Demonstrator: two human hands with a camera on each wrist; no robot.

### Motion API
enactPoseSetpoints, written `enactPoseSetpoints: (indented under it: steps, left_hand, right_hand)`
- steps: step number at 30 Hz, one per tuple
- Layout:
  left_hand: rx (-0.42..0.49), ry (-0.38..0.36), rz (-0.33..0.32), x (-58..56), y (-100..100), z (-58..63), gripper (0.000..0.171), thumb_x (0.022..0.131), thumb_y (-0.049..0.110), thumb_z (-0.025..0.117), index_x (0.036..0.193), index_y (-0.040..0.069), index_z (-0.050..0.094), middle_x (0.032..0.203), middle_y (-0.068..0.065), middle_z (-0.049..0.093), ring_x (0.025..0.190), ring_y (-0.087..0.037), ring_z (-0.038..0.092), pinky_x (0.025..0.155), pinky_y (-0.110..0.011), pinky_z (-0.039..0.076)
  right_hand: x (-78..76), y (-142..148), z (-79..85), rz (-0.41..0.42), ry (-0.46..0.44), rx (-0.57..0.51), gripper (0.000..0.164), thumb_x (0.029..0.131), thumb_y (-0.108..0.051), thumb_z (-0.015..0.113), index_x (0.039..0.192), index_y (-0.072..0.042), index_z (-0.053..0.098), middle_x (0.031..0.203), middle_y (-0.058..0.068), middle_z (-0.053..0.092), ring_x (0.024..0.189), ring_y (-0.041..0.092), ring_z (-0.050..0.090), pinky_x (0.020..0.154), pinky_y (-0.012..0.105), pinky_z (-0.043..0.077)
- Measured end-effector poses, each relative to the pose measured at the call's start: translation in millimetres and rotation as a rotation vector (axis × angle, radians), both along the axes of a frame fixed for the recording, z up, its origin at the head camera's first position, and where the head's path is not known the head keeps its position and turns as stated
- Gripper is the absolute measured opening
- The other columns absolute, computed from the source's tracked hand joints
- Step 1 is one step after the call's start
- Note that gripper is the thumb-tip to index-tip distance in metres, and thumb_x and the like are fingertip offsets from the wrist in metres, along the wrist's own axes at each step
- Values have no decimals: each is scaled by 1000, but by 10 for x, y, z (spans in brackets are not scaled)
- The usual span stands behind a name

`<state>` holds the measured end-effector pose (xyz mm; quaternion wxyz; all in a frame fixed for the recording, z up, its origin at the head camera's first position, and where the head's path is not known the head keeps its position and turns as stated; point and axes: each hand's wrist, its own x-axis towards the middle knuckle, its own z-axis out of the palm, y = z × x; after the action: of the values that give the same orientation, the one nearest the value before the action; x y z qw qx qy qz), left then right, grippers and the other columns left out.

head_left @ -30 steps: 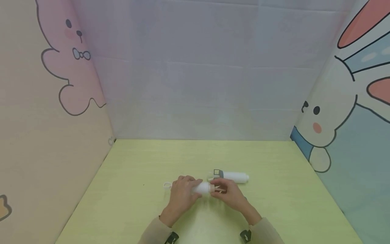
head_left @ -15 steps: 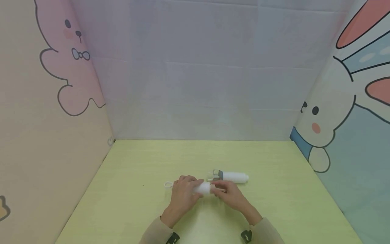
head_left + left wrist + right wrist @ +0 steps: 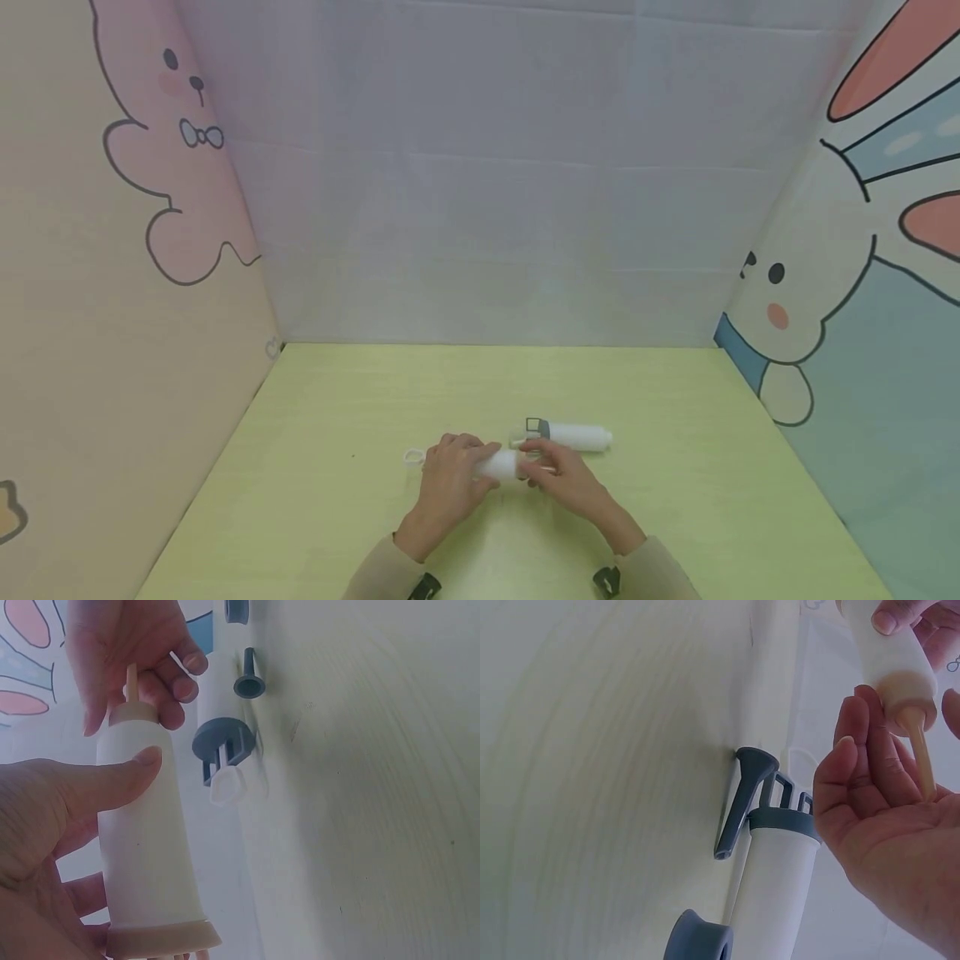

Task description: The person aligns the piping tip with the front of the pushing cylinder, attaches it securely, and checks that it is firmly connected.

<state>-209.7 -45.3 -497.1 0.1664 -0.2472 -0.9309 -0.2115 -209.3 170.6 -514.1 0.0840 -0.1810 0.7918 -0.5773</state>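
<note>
My left hand (image 3: 447,483) grips the white barrel of an icing syringe (image 3: 142,847), thumb along its side. The barrel has a beige collar at its back end and a beige cap with a long narrow nozzle (image 3: 918,746) at the front. A white ring handle (image 3: 413,457) shows to the left of that hand. Around the nozzle end, my right hand (image 3: 566,483) has its fingers loosely bent and its thumb apart from them. In the right wrist view the fingertips are right at the cap, and the nozzle points into the palm.
Just behind the hands a second white icing syringe (image 3: 579,437) with a grey collar lies on the pale green table (image 3: 337,517). Beside it are a loose grey nozzle (image 3: 746,799) and a grey ring-shaped part (image 3: 696,937). Cartoon-printed curtains stand at both sides.
The right hand's fingers and thumb, earlier pinched on the beige cap, have spread apart around it. The left hand and the syringe stay in nearly the same place.
</note>
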Motion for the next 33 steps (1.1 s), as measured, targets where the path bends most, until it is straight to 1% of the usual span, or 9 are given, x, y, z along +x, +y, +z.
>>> enactPoseSetpoints:
  steps: [3, 6, 12, 19, 21, 23, 28, 29, 33]
  left_hand:
    - [7, 13, -4, 1, -4, -3, 47, 63, 29, 87, 108, 20, 74, 98, 0, 66, 91, -26, 57, 73, -47, 46]
    - [9, 11, -3, 2, -9, -3, 47, 63, 29, 87, 107, 20, 74, 98, 0, 66, 91, -25, 56, 73, -47, 46]
    - [8, -10, 2, -2, -18, -5, 47, 64, 29, 87, 108, 21, 73, 99, 1, 66, 92, -24, 56, 75, -46, 45]
    - [5, 2, 0, -8, -24, -16, 47, 64, 30, 87, 108, 22, 73, 98, 2, 66, 91, -24, 56, 73, -46, 45]
    - [7, 0, 0, -7, -23, -15, 47, 64, 30, 87, 108, 22, 73, 98, 2, 66, 92, -24, 56, 73, -46, 45]
    - [7, -2, 3, -6, -23, -13, 47, 64, 29, 87, 108, 22, 73, 98, 2, 66, 92, -24, 56, 73, -46, 45]
    - [14, 0, 7, -12, -22, -3, 47, 63, 29, 88, 108, 22, 74, 98, 1, 66, 91, -25, 56, 73, -46, 45]
    - [18, 3, 6, -12, -21, -2, 47, 63, 29, 88, 107, 22, 74, 98, 1, 66, 91, -25, 56, 72, -46, 45]
    - [31, 13, 0, -17, -23, 1, 47, 63, 29, 88, 107, 21, 74, 97, 1, 66, 90, -25, 56, 72, -46, 45]
  right_hand:
    - [14, 9, -5, 28, 0, -39, 41, 93, -14, 63, 128, 5, 50, 119, 24, 58, 98, 36, 63, 77, 40, 53]
    - [23, 16, -13, 47, 5, -57, 46, 89, -11, 68, 129, 3, 50, 127, 27, 51, 106, 37, 59, 81, 35, 52]
    - [42, 22, 3, 60, -11, -76, 46, 86, -8, 71, 126, 2, 50, 125, 28, 52, 108, 37, 58, 82, 33, 51]
    - [57, 6, 42, 60, 32, -77, 35, 87, -3, 69, 117, 1, 51, 128, 30, 48, 108, 41, 57, 82, 34, 51]
    - [58, 6, 55, 65, 38, -78, 33, 88, -2, 67, 117, 2, 52, 128, 32, 46, 108, 43, 57, 82, 34, 51]
    - [78, -7, 111, 65, 36, -66, 32, 88, -1, 66, 116, 4, 52, 128, 34, 46, 108, 44, 56, 82, 34, 51]
    - [78, -20, 110, 39, 33, -39, 28, 91, -5, 63, 116, 7, 55, 124, 28, 52, 108, 42, 57, 83, 33, 51]
    - [57, -12, 57, 26, 32, -30, 27, 92, -8, 63, 116, 6, 56, 121, 25, 55, 105, 40, 59, 82, 33, 51]
    - [31, -5, 23, -1, 0, 10, 26, 96, -16, 58, 113, 3, 62, 109, 15, 63, 92, 35, 64, 76, 40, 53]
